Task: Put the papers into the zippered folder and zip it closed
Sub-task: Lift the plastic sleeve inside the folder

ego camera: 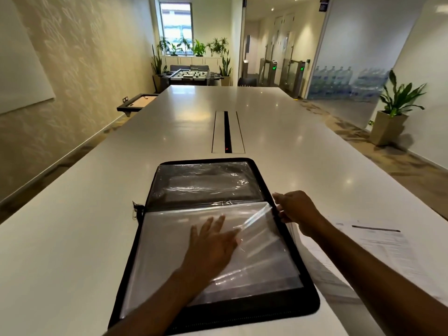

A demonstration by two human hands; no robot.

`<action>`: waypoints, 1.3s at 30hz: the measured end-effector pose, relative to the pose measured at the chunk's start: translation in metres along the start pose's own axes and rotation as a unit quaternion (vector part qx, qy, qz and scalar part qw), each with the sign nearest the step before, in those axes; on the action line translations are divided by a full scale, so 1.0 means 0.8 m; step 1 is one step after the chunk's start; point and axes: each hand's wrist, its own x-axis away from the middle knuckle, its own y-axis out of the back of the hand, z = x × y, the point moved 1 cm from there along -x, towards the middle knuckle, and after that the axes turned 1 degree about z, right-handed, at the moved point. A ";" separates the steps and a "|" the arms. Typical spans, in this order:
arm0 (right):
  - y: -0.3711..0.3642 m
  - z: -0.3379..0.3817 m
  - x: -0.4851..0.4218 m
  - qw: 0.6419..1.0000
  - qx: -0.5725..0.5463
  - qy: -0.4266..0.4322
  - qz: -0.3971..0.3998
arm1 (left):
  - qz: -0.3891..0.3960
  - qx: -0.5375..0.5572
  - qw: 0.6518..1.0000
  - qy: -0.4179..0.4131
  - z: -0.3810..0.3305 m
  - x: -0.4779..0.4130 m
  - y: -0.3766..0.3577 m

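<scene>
A black zippered folder lies open on the white table, its clear plastic sleeves showing on both halves. My left hand rests flat, fingers spread, on the near half, with a clear sleeve lifted over its fingertips. At the folder's right edge my right hand pinches the corner of that lifted sleeve. Printed papers lie on the table to the right of the folder, partly under my right forearm. The zipper pull hangs at the left end of the spine.
The long white table stretches ahead with a cable slot in its middle just beyond the folder. A potted plant stands on the floor at the right. A foosball table sits far behind.
</scene>
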 end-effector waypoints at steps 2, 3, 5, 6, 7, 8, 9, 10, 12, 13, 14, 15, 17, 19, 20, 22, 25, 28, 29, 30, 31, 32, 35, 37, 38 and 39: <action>0.006 0.004 0.005 0.996 -0.076 -0.046 0.022 | -0.009 0.024 1.000 -0.009 0.002 -0.004 0.016; 0.006 0.007 0.005 0.990 -0.116 -0.073 0.042 | -0.010 0.034 0.999 -0.016 0.002 -0.006 0.025; 0.006 0.011 0.003 0.968 -0.185 -0.136 0.100 | -0.013 0.035 0.999 -0.027 0.001 -0.008 0.041; 0.004 0.014 0.001 0.954 -0.211 -0.168 0.130 | -0.012 0.031 0.999 -0.030 -0.001 -0.009 0.047; 0.003 0.015 -0.003 0.938 -0.233 -0.200 0.159 | -0.010 0.029 0.999 -0.032 -0.004 -0.009 0.052; 0.001 0.015 -0.008 0.922 -0.246 -0.229 0.189 | -0.006 0.030 0.999 -0.033 -0.008 -0.009 0.056; -0.001 0.014 -0.014 0.910 -0.243 -0.253 0.222 | -0.001 0.033 0.999 -0.033 -0.012 -0.008 0.058; -0.003 0.012 -0.020 0.903 -0.219 -0.268 0.256 | 0.005 0.034 0.999 -0.035 -0.015 -0.008 0.059; -0.006 0.008 -0.031 0.898 -0.137 -0.273 0.317 | 0.012 0.027 0.999 -0.037 -0.022 -0.006 0.059; -0.008 0.007 -0.035 0.896 -0.109 -0.273 0.332 | 0.012 0.024 0.999 -0.039 -0.024 -0.005 0.059; -0.009 0.007 -0.040 0.895 -0.100 -0.272 0.340 | 0.011 0.023 0.999 -0.040 -0.025 -0.005 0.059; -0.010 0.008 -0.044 0.895 -0.103 -0.269 0.341 | 0.010 0.024 0.999 -0.043 -0.025 -0.004 0.058; -0.011 0.010 -0.051 0.898 -0.121 -0.255 0.338 | 0.020 0.023 0.998 -0.046 -0.026 -0.001 0.054; -0.011 0.011 -0.051 0.897 -0.149 -0.245 0.336 | 0.037 0.009 0.998 -0.049 -0.023 0.004 0.047; -0.012 0.010 -0.050 0.892 -0.171 -0.246 0.339 | 0.042 0.002 0.998 -0.050 -0.021 0.008 0.042; -0.012 0.002 -0.042 0.866 -0.225 -0.260 0.362 | 0.042 0.001 0.998 -0.054 -0.018 0.014 0.036; -0.015 -0.019 -0.016 0.811 -0.272 -0.290 0.429 | 0.030 0.003 0.998 -0.053 -0.013 0.018 0.031; -0.016 -0.042 0.006 0.774 -0.256 -0.305 0.492 | 0.039 0.002 0.998 -0.046 -0.008 0.018 0.026; -0.015 -0.046 0.011 0.765 -0.249 -0.312 0.506 | 0.043 -0.001 0.998 -0.049 -0.008 0.019 0.024; -0.013 -0.047 0.013 0.760 -0.243 -0.315 0.514 | 0.046 -0.006 0.998 -0.053 -0.007 0.019 0.021; -0.011 -0.045 0.012 0.761 -0.241 -0.312 0.515 | 0.046 -0.010 0.997 -0.055 -0.008 0.020 0.019; -0.008 -0.041 0.010 0.772 -0.243 -0.303 0.503 | 0.045 -0.012 0.997 -0.056 -0.008 0.021 0.016; 0.002 -0.022 -0.004 0.849 -0.269 -0.256 0.376 | 0.049 -0.024 0.997 -0.050 -0.007 0.026 0.010; 0.016 -0.015 -0.012 0.897 -0.272 -0.222 0.267 | 0.067 -0.040 0.996 -0.052 -0.005 0.030 0.006; 0.025 -0.015 -0.012 0.913 -0.266 -0.207 0.230 | 0.072 -0.046 0.995 -0.054 -0.005 0.033 0.006; 0.036 -0.016 -0.010 0.925 -0.258 -0.194 0.201 | 0.070 -0.047 0.995 -0.052 -0.006 0.034 0.007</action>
